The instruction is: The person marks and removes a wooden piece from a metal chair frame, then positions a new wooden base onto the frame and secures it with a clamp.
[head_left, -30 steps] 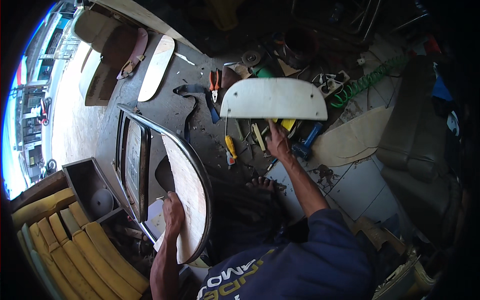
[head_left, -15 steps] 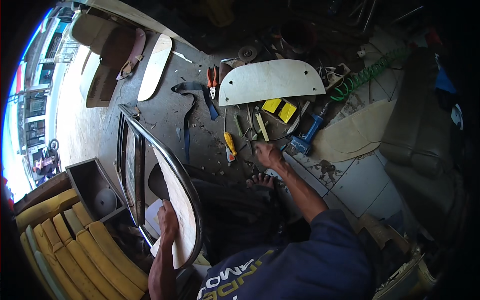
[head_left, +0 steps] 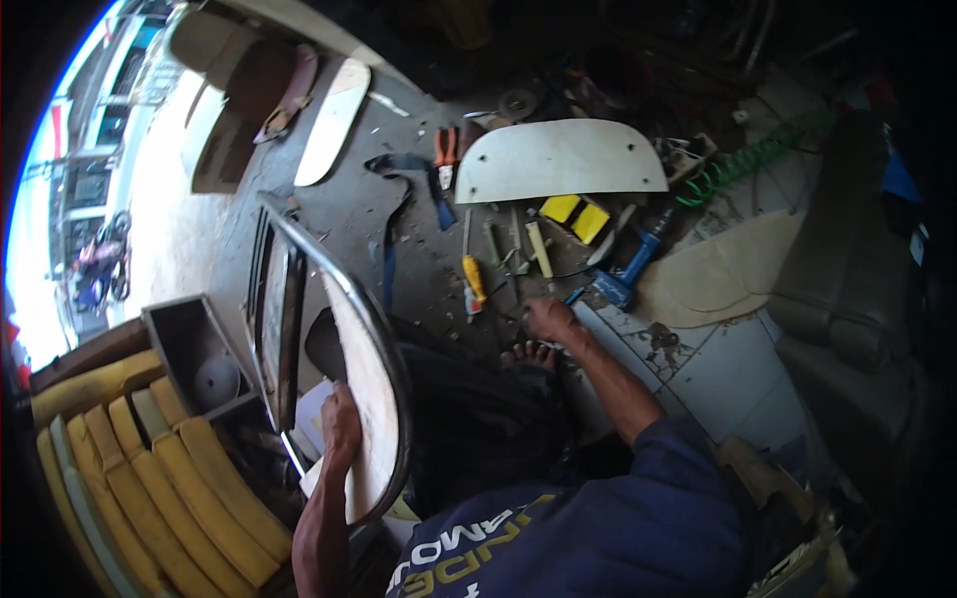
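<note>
Yellow padded slats (head_left: 150,478) lay at far left. To their right, a metal-tube chair frame (head_left: 352,287) leaned, with a pale curved panel (head_left: 377,439) within its rounded end; the left hand (head_left: 342,421) gripped the panel's edge, fingers curled. Beyond, a dark strap (head_left: 391,249) and a yellow-handled screwdriver (head_left: 474,279) lay on the floor. The right hand (head_left: 548,321) hung low, fingers bent; whether it pinched anything could not be told. A blue cordless drill (head_left: 626,279) rested just beyond it.

A pale board (head_left: 383,439) (curved along one edge) stands tilted along a bent metal frame (head_left: 341,275).
</note>
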`<state>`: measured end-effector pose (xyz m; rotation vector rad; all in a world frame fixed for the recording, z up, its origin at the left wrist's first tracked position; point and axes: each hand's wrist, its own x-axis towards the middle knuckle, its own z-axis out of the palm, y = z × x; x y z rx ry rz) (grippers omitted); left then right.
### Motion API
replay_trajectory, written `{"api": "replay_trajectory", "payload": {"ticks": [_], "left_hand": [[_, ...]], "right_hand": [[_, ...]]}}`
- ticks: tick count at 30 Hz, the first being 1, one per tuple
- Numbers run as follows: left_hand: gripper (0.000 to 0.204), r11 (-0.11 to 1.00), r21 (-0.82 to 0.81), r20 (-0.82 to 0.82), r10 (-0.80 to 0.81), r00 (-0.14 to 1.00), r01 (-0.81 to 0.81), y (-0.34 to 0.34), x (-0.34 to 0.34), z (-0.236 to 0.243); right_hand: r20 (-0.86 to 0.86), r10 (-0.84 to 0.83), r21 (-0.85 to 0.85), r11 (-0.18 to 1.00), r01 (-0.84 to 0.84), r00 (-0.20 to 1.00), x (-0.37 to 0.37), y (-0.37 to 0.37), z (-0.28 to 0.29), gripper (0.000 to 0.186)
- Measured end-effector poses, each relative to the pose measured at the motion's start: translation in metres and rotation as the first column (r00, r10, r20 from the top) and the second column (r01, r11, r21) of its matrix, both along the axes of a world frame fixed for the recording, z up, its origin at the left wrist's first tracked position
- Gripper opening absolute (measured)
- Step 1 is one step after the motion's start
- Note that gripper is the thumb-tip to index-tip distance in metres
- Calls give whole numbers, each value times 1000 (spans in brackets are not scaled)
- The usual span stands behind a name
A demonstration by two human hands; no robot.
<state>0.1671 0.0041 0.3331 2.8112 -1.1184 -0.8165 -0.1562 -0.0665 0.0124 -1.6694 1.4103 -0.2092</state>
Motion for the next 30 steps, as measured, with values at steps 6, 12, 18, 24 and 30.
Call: {"api": "replay_trajectory", "payload": {"ticks": [6,12,18,24,30], "left_hand": [[61,987,94,45,-138,989,133,-1,-3,5],[63,986,112,41,-132,990,127,-2,3,-1],[64,991,93,-55,-96,994,100,19,53,4],[44,954,213,87,-233,969,211,-16,68,101],[36,979,137,16,-157,987,153,-64,59,109]], "right_hand": [[-14,-42,47,998,42,999,-14,-29,40,35],[-20,-69,106,992,71,997,-15,-14,41,37],[-50,-3,229,973,15,999,-10,12,38,39],[-127,98,221,973,-68,987,-25,35,30,30],[125,132,139,979,-149,983,-37,14,25,29]]}}
